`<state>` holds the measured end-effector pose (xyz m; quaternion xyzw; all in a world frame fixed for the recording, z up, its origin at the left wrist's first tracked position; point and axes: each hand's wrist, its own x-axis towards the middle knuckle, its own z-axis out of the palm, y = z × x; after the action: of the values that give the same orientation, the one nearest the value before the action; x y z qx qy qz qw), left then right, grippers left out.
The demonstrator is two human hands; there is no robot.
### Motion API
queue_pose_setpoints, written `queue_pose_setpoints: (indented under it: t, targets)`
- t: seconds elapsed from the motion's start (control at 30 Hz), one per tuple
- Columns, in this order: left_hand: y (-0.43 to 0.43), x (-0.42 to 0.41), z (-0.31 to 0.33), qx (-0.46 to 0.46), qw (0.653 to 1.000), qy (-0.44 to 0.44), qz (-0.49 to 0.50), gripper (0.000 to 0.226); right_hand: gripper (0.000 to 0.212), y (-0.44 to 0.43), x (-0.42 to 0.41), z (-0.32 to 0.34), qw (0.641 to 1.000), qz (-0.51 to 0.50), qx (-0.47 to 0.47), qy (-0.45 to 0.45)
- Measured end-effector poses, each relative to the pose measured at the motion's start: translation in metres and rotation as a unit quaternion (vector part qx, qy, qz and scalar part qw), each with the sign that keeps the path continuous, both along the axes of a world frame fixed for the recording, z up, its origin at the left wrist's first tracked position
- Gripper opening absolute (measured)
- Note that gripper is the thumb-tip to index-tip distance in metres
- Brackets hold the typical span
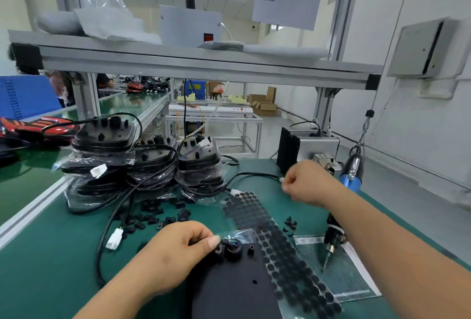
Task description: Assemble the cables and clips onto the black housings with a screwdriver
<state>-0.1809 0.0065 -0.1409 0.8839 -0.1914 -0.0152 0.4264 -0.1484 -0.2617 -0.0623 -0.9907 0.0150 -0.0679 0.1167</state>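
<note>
**Black housing (229, 290) under the left hand (178, 250), cable end out to the right**

The black housing lies flat on the green worktop (51, 267) directly before the person, its long axis running away from them. At its far end the left hand curls thumb and forefinger to pinch a small black part beside a round boss (233, 252); whether that part is a clip or a grommet I cannot tell. The right hand (305, 183) is beyond the housing and to its right, well apart from it, pinching the white connector (282, 180) of a black cable (257, 173). That cable trails left towards the bagged housings (153, 163) stacked beyond. The cable end probably has to come back and leftward to the boss, where the left hand is nearer. The electric screwdriver (334, 236) hangs right of the housing, untouched. Loose clips (158, 218) lie beyond-left.
</note>
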Motion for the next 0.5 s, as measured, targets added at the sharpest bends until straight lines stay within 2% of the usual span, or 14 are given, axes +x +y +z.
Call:
queue_pose_setpoints:
  t: [0.07,0.1,0.17,0.23,0.37,0.5]
  targets:
    - [-0.001,-0.002,0.002,0.012,1.0,-0.007,0.002,0.027,0.033,0.0,0.013,-0.012,0.978,-0.033,-0.177,0.103]
    - [-0.002,-0.003,0.003,0.015,1.0,-0.009,0.002,0.027,0.035,0.002,0.017,-0.021,0.963,-0.037,-0.229,0.138]
    - [-0.002,-0.004,0.004,0.013,1.0,-0.011,0.003,0.027,0.037,0.001,0.026,-0.037,0.951,-0.031,-0.266,0.158]
    - [-0.001,-0.004,0.004,0.011,1.0,-0.014,0.004,0.028,0.035,-0.002,0.033,-0.051,0.956,-0.038,-0.248,0.15]
    - [0.001,-0.004,0.001,0.003,1.0,-0.015,0.006,0.028,0.031,0.0,0.037,-0.067,0.981,-0.094,-0.141,0.097]
    - [0.002,-0.003,0.001,0.016,1.0,-0.015,0.006,0.027,0.031,0.008,0.035,-0.071,0.982,-0.111,-0.128,0.083]
